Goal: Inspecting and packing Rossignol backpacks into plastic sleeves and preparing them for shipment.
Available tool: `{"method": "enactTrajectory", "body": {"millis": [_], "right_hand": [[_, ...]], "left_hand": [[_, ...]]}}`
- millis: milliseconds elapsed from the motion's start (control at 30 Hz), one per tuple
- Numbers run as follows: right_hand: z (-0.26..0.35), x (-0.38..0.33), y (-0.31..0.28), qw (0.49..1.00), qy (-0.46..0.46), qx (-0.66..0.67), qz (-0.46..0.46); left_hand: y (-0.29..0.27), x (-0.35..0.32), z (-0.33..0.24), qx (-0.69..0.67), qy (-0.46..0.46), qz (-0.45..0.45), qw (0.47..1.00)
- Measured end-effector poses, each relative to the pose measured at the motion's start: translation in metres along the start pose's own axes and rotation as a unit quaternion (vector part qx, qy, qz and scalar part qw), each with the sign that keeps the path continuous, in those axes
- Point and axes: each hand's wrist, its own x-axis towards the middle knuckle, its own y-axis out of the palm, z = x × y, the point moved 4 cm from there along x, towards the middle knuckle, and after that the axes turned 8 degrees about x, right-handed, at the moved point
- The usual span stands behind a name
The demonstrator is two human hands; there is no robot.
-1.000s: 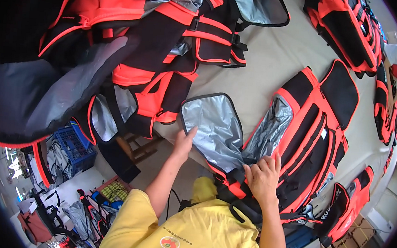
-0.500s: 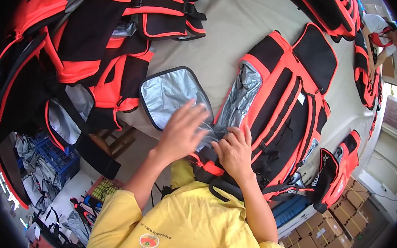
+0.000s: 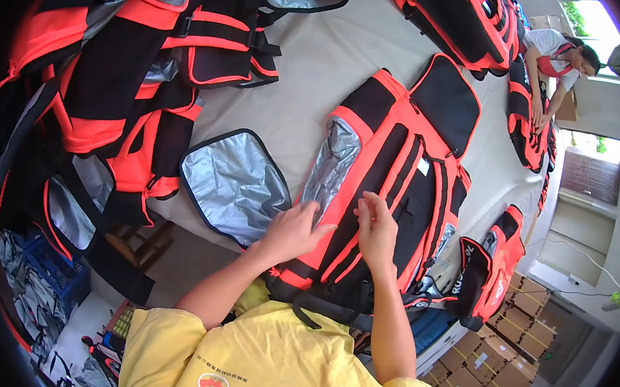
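Observation:
A red-orange and black backpack [image 3: 377, 162] lies on the pale cloth-covered table in front of me, its shoulder straps facing up. Along its left side a silver-lined opening [image 3: 332, 168] gapes, with a silver-lined flap [image 3: 235, 181] spread out to the left. My left hand [image 3: 293, 230] is at the lower end of that opening, thumb stretched away from the fingers; its fingertips touch or hover close to the bag's edge. Over the straps, my right hand [image 3: 378, 233] is raised with fingers loosely apart and nothing visible in them.
More red-orange and black bags [image 3: 110, 72] are heaped at the left, others [image 3: 459, 20] at the far side. A smaller bag [image 3: 492, 267] lies to the right. Cardboard boxes [image 3: 488, 368] are stacked below right. Another person [image 3: 553, 63] works at the far right.
My left hand has come off the flap onto the bag's left edge. My right hand has left that edge and lifted over the straps. The lower left corner lies flatter.

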Motion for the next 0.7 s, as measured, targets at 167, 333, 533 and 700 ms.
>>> {"method": "enactTrajectory", "body": {"millis": [167, 333, 533, 700], "right_hand": [[-0.008, 0.037, 0.005, 0.992, 0.078, -0.099, 0.004], [-0.005, 0.067, 0.016, 0.963, 0.081, -0.255, -0.019], [-0.015, 0.068, -0.011, 0.991, 0.018, -0.129, 0.004], [-0.022, 0.058, -0.032, 0.995, 0.062, 0.070, 0.030]], "left_hand": [[0.025, 0.026, 0.009, -0.035, -0.058, 0.116, 0.991], [0.037, 0.021, -0.016, -0.191, 0.023, 0.159, 0.968], [0.042, 0.010, -0.051, -0.074, 0.077, 0.075, 0.991], [0.041, 0.000, -0.075, -0.046, 0.111, 0.028, 0.992]]}}
